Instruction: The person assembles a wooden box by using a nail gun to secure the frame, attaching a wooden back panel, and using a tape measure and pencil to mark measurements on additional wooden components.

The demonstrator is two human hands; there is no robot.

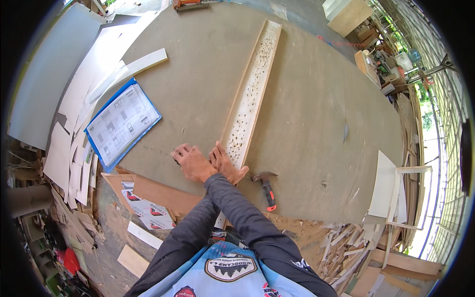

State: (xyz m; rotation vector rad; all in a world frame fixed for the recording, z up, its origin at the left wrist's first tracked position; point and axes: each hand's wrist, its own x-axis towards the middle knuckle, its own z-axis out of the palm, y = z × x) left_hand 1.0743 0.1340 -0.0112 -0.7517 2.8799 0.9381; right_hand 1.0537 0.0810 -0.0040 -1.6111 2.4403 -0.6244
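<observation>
My forearms cross, the right one passing over the left. My left hand (227, 166) lies across the near end of a long, narrow white board (245, 114) with raised light-brown edges. Its thumb is at the right edge and its fingers are toward the left edge. Many small brown marks or holes dot the board's face. To the left of it, my right hand (194, 163) is low over the tabletop, fingers bent and a little apart; no object shows in them. A claw hammer (267, 190) with a black and red handle lies just right of the board.
The large grey-brown worktable (316, 128) bears a blue clipboard with printed drawings (123, 123) on the left. Beyond that lies a white strip (146, 62). An orange tool (188, 4) sits at the far edge. Sheet offcuts (74, 163) stand left; wood scraps (344, 252) lie at the near right.
</observation>
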